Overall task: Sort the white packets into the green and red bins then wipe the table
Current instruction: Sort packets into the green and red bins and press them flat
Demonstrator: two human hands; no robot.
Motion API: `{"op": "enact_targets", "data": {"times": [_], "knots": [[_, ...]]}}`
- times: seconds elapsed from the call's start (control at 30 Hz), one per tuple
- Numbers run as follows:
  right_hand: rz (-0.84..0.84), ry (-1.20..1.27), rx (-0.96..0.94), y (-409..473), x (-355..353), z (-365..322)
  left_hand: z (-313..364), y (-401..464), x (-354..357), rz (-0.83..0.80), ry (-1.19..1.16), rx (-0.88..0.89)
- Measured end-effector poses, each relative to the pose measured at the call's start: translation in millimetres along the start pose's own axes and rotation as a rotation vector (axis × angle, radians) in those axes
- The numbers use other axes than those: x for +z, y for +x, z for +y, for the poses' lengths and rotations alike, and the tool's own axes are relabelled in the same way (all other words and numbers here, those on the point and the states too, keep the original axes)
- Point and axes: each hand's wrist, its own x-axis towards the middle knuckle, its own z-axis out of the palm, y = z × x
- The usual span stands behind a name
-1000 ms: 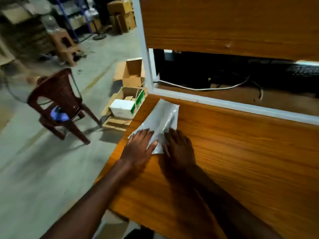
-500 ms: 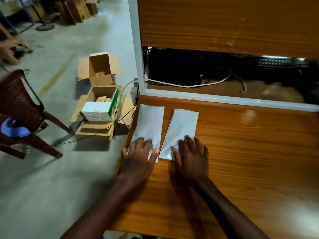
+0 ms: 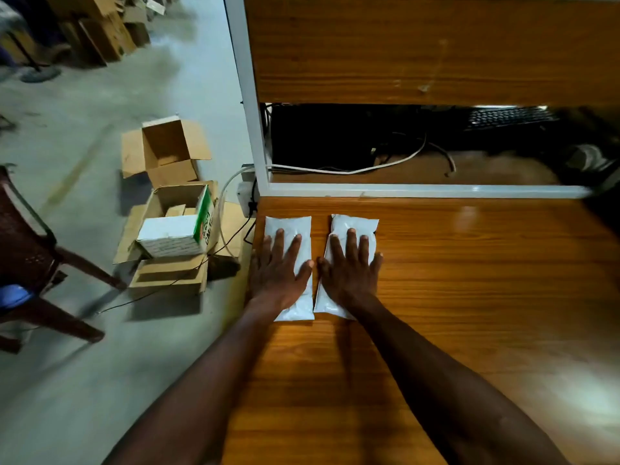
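Observation:
Two white packets lie side by side, lengthwise, at the far left corner of the wooden table [image 3: 476,297]. My left hand [image 3: 278,273] rests flat on the left packet [image 3: 288,223], fingers spread, right by the table's left edge. On the right packet [image 3: 356,223] my right hand [image 3: 349,275] lies flat in the same way. Neither hand curls around its packet. A narrow strip of table shows between the packets. No green or red bin is in view.
A white-framed wooden partition [image 3: 419,190] bounds the table's far side, with cables and a keyboard [image 3: 510,116] behind it. On the floor to the left stand open cardboard boxes [image 3: 167,152], a white carton [image 3: 174,234] and a dark red plastic chair [image 3: 30,250].
The packets, stacked together a second ago, now lie apart side by side. Both hands have slid up from the near ends onto the packets' middles. The view has swung right.

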Motion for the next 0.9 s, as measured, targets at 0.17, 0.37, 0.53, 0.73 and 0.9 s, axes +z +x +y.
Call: {"op": "enact_targets", "data": {"times": [0.17,0.37,0.53,0.73,0.9], "knots": [[0.036,0.021,-0.005,-0.6,-0.2,2.0,-1.4,-1.8,0.4,0.08,0.04,0.053],[0.121,0.106,-0.011,-20.1,-19.0,26.6,5.2,-9.1,7.1,0.079,-0.083,0.131],[0.295,0.138,0.011,-76.6,-37.0,89.4,50.2,-31.6,10.2,0.147,-0.12,0.3],[0.474,0.101,0.111,-153.8,-56.5,190.7,149.7,-59.2,22.3,0.13,-0.216,0.507],[0.465,0.07,0.274,-212.3,-72.3,275.8,248.6,-93.9,43.1,0.048,-0.233,0.66]]}}
